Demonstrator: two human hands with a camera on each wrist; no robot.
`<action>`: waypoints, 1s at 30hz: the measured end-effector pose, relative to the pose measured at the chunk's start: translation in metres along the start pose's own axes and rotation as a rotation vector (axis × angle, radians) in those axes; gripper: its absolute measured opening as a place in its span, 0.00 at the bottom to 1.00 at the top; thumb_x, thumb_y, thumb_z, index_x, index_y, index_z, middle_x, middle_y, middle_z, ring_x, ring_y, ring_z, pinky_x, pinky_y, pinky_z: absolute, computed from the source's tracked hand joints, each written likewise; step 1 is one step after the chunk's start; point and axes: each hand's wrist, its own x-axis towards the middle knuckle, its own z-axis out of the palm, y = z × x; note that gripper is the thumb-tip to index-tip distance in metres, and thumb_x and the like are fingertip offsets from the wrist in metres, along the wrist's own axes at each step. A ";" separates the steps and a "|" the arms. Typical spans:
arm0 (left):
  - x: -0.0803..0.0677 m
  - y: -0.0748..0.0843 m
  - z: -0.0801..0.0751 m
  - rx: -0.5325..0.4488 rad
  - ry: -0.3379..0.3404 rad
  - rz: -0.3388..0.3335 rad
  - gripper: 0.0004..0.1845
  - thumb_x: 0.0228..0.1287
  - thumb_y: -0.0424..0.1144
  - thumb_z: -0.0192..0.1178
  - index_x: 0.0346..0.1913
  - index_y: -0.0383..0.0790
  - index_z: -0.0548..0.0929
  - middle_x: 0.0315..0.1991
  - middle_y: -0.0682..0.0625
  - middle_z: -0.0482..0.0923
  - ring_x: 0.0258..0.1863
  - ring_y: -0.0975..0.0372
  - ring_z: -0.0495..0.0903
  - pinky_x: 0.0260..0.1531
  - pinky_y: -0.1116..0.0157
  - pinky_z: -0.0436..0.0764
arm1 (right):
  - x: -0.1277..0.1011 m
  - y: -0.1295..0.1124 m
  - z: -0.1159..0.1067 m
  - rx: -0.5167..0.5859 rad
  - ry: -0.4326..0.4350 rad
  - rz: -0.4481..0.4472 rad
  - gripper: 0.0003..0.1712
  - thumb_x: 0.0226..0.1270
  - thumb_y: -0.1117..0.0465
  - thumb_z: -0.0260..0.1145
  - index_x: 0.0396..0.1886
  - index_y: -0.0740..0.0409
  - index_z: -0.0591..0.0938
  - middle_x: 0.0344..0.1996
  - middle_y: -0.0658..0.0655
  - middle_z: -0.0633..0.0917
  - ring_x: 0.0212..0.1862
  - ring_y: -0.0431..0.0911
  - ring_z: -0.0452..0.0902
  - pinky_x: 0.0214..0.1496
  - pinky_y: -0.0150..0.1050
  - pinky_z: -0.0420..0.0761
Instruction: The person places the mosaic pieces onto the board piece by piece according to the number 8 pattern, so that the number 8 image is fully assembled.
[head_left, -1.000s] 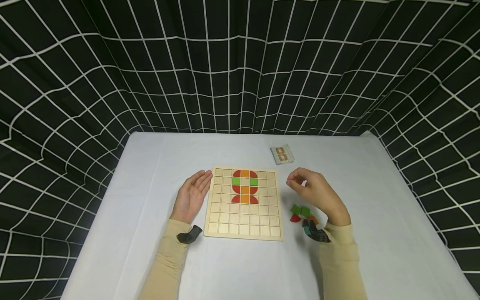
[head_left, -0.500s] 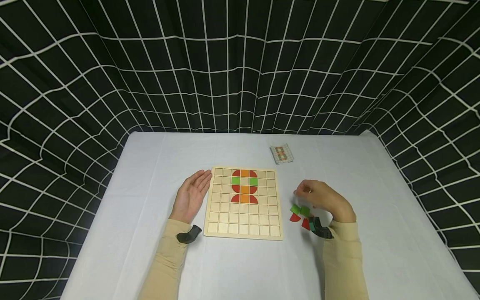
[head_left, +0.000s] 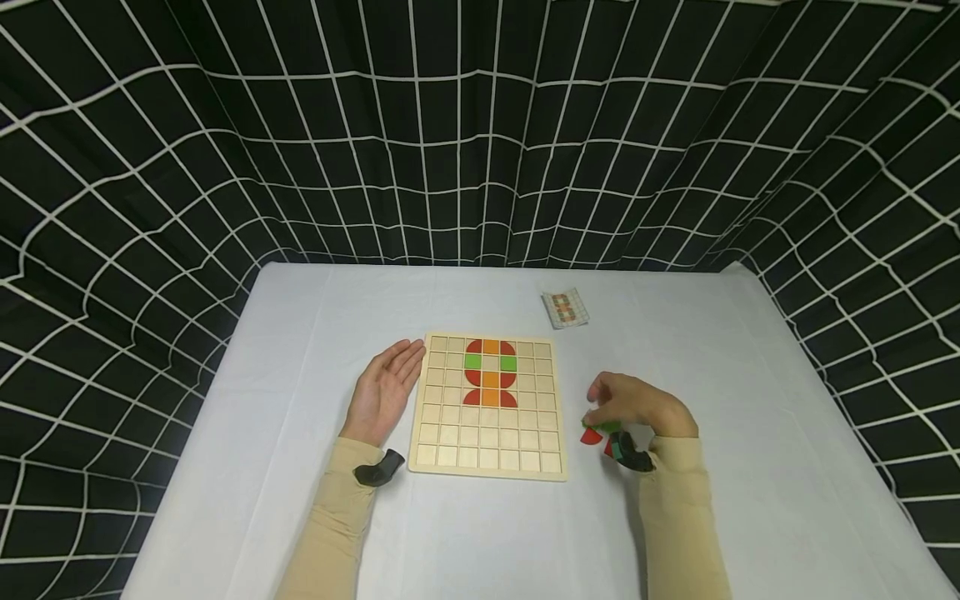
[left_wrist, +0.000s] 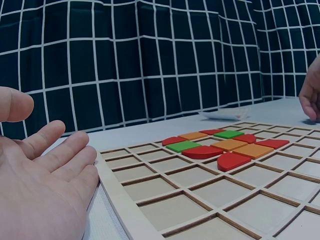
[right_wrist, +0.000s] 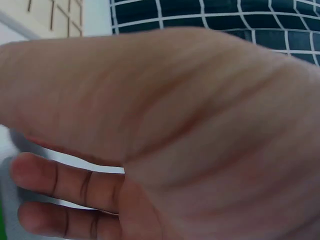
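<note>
A wooden grid board [head_left: 487,442] lies mid-table, with red, orange and green pieces [head_left: 490,372] set in its upper middle cells. My left hand [head_left: 382,392] lies flat, fingers straight, its edge against the board's left side; the left wrist view shows that hand [left_wrist: 45,185] beside the board [left_wrist: 200,200] and the pieces [left_wrist: 220,145]. My right hand [head_left: 637,408] is down on a small pile of loose pieces right of the board, fingers curled over the green ones. A red piece [head_left: 591,436] shows beside the fingertips. In the right wrist view the hand [right_wrist: 175,125] hides any grip.
A small pattern card [head_left: 566,308] lies beyond the board's far right corner, also seen as the card [left_wrist: 225,115] in the left wrist view. White cloth [head_left: 300,333] covers the table. A black curtain with a white grid [head_left: 480,150] closes in the back and sides.
My right hand has come down and toward me from above the table right of the board onto the loose pieces. The left hand and the board have stayed put.
</note>
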 end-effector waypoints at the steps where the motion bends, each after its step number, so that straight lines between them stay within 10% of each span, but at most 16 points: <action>1: 0.000 0.000 0.000 0.004 -0.003 0.000 0.31 0.85 0.44 0.34 0.78 0.28 0.44 0.81 0.37 0.48 0.82 0.51 0.50 0.84 0.62 0.52 | 0.001 0.001 0.001 -0.002 -0.004 0.001 0.21 0.57 0.55 0.75 0.45 0.59 0.78 0.41 0.56 0.80 0.45 0.50 0.74 0.44 0.41 0.76; 23: 0.001 -0.001 -0.001 -0.008 0.029 0.002 0.29 0.84 0.44 0.39 0.76 0.29 0.50 0.80 0.37 0.51 0.81 0.51 0.53 0.84 0.63 0.55 | 0.008 0.019 0.026 0.067 0.211 -0.103 0.14 0.69 0.51 0.68 0.41 0.58 0.80 0.28 0.54 0.76 0.32 0.46 0.70 0.30 0.35 0.73; 30: 0.001 -0.003 0.000 -0.001 0.027 0.007 0.29 0.84 0.44 0.38 0.76 0.29 0.50 0.80 0.37 0.51 0.81 0.51 0.53 0.83 0.63 0.55 | 0.005 0.015 0.035 -0.027 0.303 -0.138 0.20 0.66 0.51 0.70 0.49 0.61 0.82 0.39 0.55 0.81 0.42 0.48 0.74 0.45 0.43 0.82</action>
